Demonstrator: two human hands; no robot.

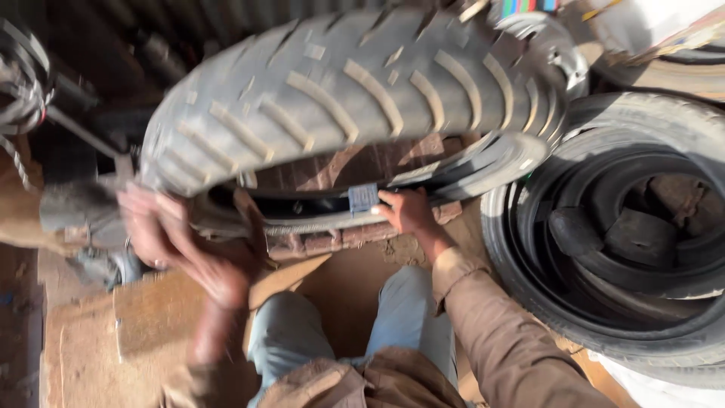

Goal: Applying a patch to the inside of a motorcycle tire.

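From the head camera I look down on a worn motorcycle tyre (340,98), still on its rim (483,162), standing on edge on the dirt floor (355,302) over a patch of bricks (355,238), just in front of my knees (408,317). My right hand (408,211) pinches the lower bead beside a small blue tag (363,198), fingers closed on the rubber edge. My left hand (162,230) is blurred at the tyre's left end; it seems pressed against the sidewall, but I cannot tell how its grip stands. A stack of car tyres (627,234) lies well to the right. I judge the tyre heavy and stiff in the tread, more pliable at the bead, with a dusty, grippy surface; the bead edge and the rim look like the surest places to take hold.
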